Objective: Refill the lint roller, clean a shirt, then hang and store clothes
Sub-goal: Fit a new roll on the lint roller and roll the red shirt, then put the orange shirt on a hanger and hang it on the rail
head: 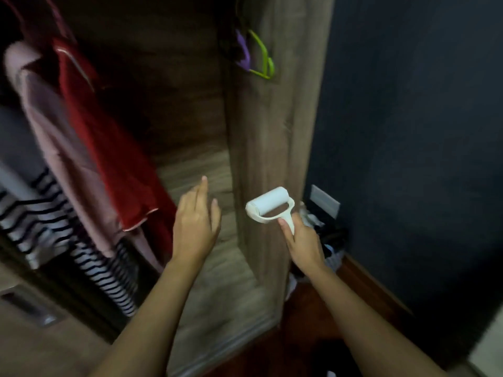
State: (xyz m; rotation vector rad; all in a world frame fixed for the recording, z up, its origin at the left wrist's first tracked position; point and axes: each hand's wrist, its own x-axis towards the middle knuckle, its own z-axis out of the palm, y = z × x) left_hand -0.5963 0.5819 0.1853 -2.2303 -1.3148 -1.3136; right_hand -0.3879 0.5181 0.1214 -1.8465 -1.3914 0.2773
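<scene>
Landmark: we take the wardrobe side panel [268, 148], the upright wooden board at centre, as reference for all positions.
Hanging garments: far left of the panel, inside the wardrobe, we see a black-and-white striped top [89, 257], a pale pink garment [43, 126] and a red garment [109, 148], all hung close together and overlapping.
Left hand [194, 221]: just left of the panel, inside the wardrobe opening; fingers loosely spread, index extended, holding nothing.
Wardrobe floor [217, 281]: bare wood below the left hand, left of the panel's foot.
Spare hangers [258, 54]: high against the panel, one green and one purple, both empty.
Lint roller [270, 205]: in front of the panel's lower part; the white roll points up and left, so we judge it loaded.
Right hand [302, 242]: closed around the roller handle, thumb along the stem.
Step in hand: we judge a garment is being selected for cleaning.
Method: we keep the roller clear of the panel and fabric while the free hand draws out one garment by its hanger.
Pile beyond the panel: to its right, low against the dark wall [408, 131], sits a heap of mixed items; whether a basket holds them we cannot tell.
</scene>
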